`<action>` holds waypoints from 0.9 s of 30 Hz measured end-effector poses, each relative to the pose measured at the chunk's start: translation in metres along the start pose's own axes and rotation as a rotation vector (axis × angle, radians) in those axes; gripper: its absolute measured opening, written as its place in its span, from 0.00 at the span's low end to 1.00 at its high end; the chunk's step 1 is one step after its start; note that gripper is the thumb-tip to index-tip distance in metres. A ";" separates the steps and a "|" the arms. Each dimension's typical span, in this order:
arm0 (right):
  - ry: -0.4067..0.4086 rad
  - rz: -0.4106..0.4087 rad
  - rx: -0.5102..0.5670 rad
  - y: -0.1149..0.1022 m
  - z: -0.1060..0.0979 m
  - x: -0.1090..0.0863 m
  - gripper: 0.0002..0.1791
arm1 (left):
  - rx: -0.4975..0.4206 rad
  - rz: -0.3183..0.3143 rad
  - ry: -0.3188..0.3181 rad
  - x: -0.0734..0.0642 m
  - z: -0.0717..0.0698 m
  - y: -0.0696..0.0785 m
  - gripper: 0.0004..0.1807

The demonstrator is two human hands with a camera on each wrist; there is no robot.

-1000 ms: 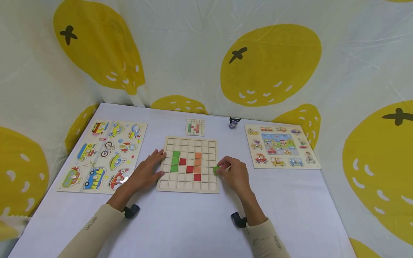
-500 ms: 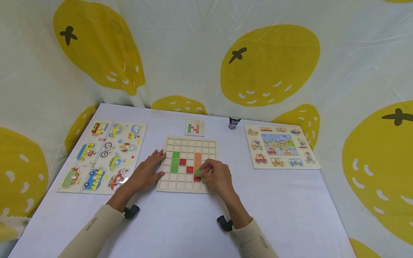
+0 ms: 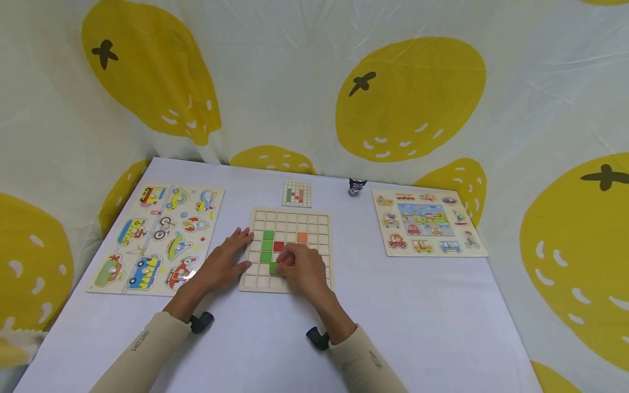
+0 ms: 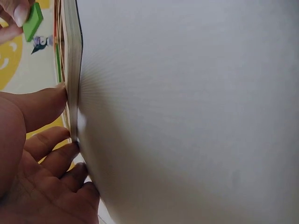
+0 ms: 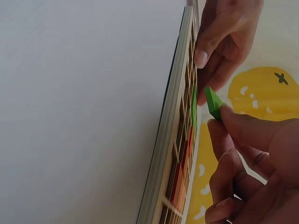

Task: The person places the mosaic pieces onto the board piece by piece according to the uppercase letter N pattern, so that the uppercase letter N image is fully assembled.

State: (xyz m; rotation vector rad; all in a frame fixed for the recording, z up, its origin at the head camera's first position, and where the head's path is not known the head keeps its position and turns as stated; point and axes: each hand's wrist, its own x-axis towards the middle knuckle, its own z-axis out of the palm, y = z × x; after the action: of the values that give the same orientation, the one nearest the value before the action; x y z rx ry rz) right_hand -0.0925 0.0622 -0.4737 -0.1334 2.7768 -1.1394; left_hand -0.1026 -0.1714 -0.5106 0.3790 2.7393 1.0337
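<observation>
A wooden grid board lies mid-table in the head view. Three green tiles stand in a column in its left part, with a red tile to their right and an orange tile further right. My right hand pinches a loose green square tile between thumb and finger, over the board's lower left part. It hides some cells and tiles beneath. My left hand touches the board's left edge with its fingers and thumb extended; the left wrist view shows them against that edge.
Behind the board lies a small pattern card showing coloured squares. A large vehicle peg puzzle is at left, a smaller picture puzzle at right. A small dark figurine stands at the back, before the fruit-print curtain.
My right hand has carried the green tile leftward from the board's right edge, across it, to near the green column. My left hand has stayed at the left edge.
</observation>
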 end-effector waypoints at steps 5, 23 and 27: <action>0.011 -0.018 -0.036 -0.007 0.012 0.004 0.09 | 0.005 0.009 0.009 0.000 0.000 -0.001 0.42; -0.011 -0.099 -0.155 -0.013 0.018 0.008 0.05 | 0.030 0.032 0.018 0.002 -0.001 -0.001 0.43; 0.022 -0.177 -0.180 0.005 0.002 0.001 0.09 | 0.007 0.030 0.005 0.000 -0.004 0.000 0.39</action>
State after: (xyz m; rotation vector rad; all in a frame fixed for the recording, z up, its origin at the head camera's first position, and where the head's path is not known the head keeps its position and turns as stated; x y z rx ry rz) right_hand -0.0934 0.0640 -0.4783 -0.3950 2.9322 -0.9268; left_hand -0.1036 -0.1733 -0.5077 0.4208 2.7505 1.0341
